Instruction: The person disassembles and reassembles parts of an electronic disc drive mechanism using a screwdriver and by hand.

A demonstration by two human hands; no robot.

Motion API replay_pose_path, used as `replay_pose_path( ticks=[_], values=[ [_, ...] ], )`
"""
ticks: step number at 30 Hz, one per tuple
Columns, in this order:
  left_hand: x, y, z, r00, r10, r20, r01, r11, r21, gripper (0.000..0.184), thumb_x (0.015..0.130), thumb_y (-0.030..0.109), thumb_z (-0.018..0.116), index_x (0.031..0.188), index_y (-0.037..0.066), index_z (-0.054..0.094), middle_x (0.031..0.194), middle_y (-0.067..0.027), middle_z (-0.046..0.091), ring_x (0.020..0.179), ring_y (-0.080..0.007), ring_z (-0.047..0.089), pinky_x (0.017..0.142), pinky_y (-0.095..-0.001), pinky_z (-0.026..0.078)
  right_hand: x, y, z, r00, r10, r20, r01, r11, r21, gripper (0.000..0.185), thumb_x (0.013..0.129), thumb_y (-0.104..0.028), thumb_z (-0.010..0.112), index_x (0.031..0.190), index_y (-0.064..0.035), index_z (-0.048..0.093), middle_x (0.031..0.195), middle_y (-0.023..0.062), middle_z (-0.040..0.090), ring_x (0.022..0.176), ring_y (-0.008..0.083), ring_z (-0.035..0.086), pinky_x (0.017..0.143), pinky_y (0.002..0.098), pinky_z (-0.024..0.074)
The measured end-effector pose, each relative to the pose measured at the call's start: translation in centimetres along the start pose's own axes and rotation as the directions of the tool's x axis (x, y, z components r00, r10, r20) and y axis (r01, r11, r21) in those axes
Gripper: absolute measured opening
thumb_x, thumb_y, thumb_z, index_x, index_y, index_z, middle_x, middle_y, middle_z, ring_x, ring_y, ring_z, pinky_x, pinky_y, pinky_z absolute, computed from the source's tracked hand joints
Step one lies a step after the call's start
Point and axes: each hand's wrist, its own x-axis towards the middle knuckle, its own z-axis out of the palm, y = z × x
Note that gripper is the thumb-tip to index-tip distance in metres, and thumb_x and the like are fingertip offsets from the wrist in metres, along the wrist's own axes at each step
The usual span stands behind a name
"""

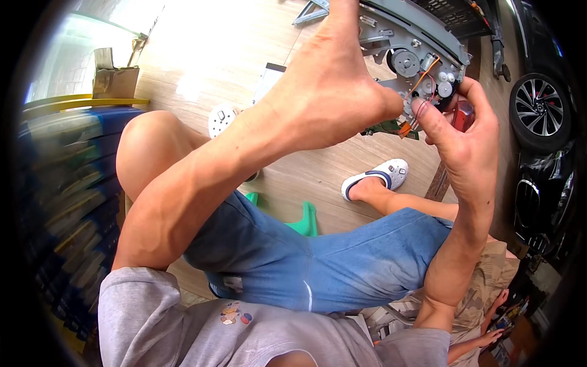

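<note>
A grey metal printer-like mechanism [382,46] with a motor, white gears [445,88] and orange and red wires [426,79] is in front of my hands at the top right. My left hand [351,92] is closed against its left side. The left thumb reaches the lower edge near the wires, and the fingers run past the frame's top edge or behind the hand. My right hand [461,134] curls round the lower right corner, thumb beside the wires. Within its grasp shows a glossy red object [464,116], mostly hidden, its kind unclear.
A green plastic stool [304,220] shows below my legs. Stacked blue items [73,177] and a cardboard box [115,81] line the left. A black crate [452,21] stands beyond the mechanism. At right is a car wheel [540,105]; another person's hands [491,337] appear lower right.
</note>
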Motion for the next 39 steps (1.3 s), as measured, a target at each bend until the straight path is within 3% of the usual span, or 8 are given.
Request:
replay_pose_path(
  ticks=[2, 10, 20, 25, 29, 31, 34, 39],
  values=[
    [0.3, 1.3, -0.1, 0.997, -0.074, -0.002, 0.074, 0.997, -0.027, 0.122, 0.08, 0.009, 0.076, 0.155, -0.009, -0.018, 0.148, -0.0325, 0.038, 0.139, -0.0378, 0.044, 0.119, -0.0442, 0.037, 0.0, 0.1, 0.0, 1.0, -0.003, -0.005, 0.003, 1.0, -0.007, 0.039, 0.086, -0.011, 0.08, 0.116, 0.0056, 0.061, 0.09, 0.0042, 0.069, 0.072, 0.0035, 0.055, 0.062, 0.0202, 0.0461],
    [0.1, 0.1, -0.1, 1.0, -0.01, 0.005, 0.01, 0.999, -0.052, 0.124, 0.079, 0.009, 0.078, 0.156, -0.008, -0.018, 0.148, -0.0318, 0.039, 0.134, -0.0359, 0.049, 0.113, -0.0417, 0.043, -0.1, 0.3, -0.2, 1.0, -0.02, -0.015, 0.019, 0.999, -0.048, 0.039, 0.086, -0.012, 0.08, 0.115, 0.0058, 0.062, 0.089, 0.0033, 0.068, 0.071, 0.0036, 0.053, 0.062, 0.0205, 0.0453],
    [0.0, 0.9, -0.3, 0.996, -0.09, 0.021, 0.09, 0.996, -0.025, 0.125, 0.076, 0.007, 0.077, 0.158, -0.003, -0.017, 0.143, -0.0302, 0.044, 0.108, -0.0305, 0.062, 0.084, -0.0371, 0.057, 0.0, 0.1, -0.4, 1.0, -0.01, -0.018, 0.01, 1.0, -0.023, 0.039, 0.086, -0.013, 0.079, 0.116, 0.0058, 0.062, 0.092, 0.0045, 0.069, 0.075, 0.004, 0.056, 0.064, 0.0204, 0.0471],
    [1.5, 0.7, -3.6, 0.938, -0.249, 0.241, 0.339, 0.803, -0.49, 0.123, 0.076, 0.003, 0.075, 0.159, -0.001, -0.016, 0.141, -0.0293, 0.046, 0.102, -0.0287, 0.064, 0.076, -0.0354, 0.058, -0.1, -0.1, -0.5, 1.0, 0.002, -0.018, -0.002, 1.0, -0.007, 0.039, 0.087, -0.013, 0.079, 0.116, 0.0054, 0.062, 0.09, 0.0037, 0.069, 0.072, 0.0033, 0.055, 0.062, 0.0197, 0.0462],
    [1.0, 1.1, -1.0, 0.972, -0.226, 0.068, 0.236, 0.948, -0.216, 0.122, 0.075, 0.001, 0.074, 0.16, 0.0, -0.014, 0.14, -0.0283, 0.047, 0.099, -0.0276, 0.065, 0.075, -0.0353, 0.058, 0.0, 0.0, -0.7, 1.0, 0.008, -0.012, -0.008, 1.0, 0.02, 0.038, 0.087, -0.013, 0.079, 0.116, 0.005, 0.062, 0.088, 0.0031, 0.069, 0.07, 0.0029, 0.054, 0.06, 0.0196, 0.0453],
    [0.9, 1.2, -0.8, 0.971, -0.233, 0.043, 0.237, 0.95, -0.201, 0.121, 0.075, 0.0, 0.073, 0.16, 0.0, -0.013, 0.139, -0.0278, 0.048, 0.097, -0.0271, 0.065, 0.075, -0.0353, 0.058, -0.1, -0.2, -0.8, 1.0, 0.022, -0.005, -0.022, 0.999, 0.029, 0.038, 0.088, -0.013, 0.079, 0.117, 0.005, 0.062, 0.088, 0.0031, 0.069, 0.07, 0.0028, 0.054, 0.06, 0.0199, 0.0451],
    [1.9, 1.0, -2.8, 0.932, -0.315, 0.182, 0.362, 0.839, -0.406, 0.121, 0.074, -0.001, 0.073, 0.161, 0.0, -0.012, 0.138, -0.0274, 0.049, 0.094, -0.0264, 0.065, 0.075, -0.0351, 0.058, -0.1, -0.4, -0.8, 1.0, 0.013, -0.004, -0.013, 1.0, 0.021, 0.038, 0.088, -0.013, 0.078, 0.117, 0.0051, 0.062, 0.087, 0.003, 0.069, 0.069, 0.0032, 0.055, 0.059, 0.0204, 0.0449],
    [0.7, 1.1, -0.7, 0.973, -0.226, 0.049, 0.231, 0.965, -0.128, 0.12, 0.074, -0.001, 0.072, 0.16, 0.0, -0.012, 0.136, -0.0277, 0.05, 0.091, -0.0255, 0.065, 0.074, -0.0347, 0.057, -0.2, -0.6, -0.9, 1.0, 0.028, -0.005, -0.028, 1.0, -0.009, 0.037, 0.088, -0.014, 0.078, 0.116, 0.0049, 0.062, 0.084, 0.003, 0.068, 0.067, 0.0042, 0.056, 0.058, 0.021, 0.0451]
  ],
)
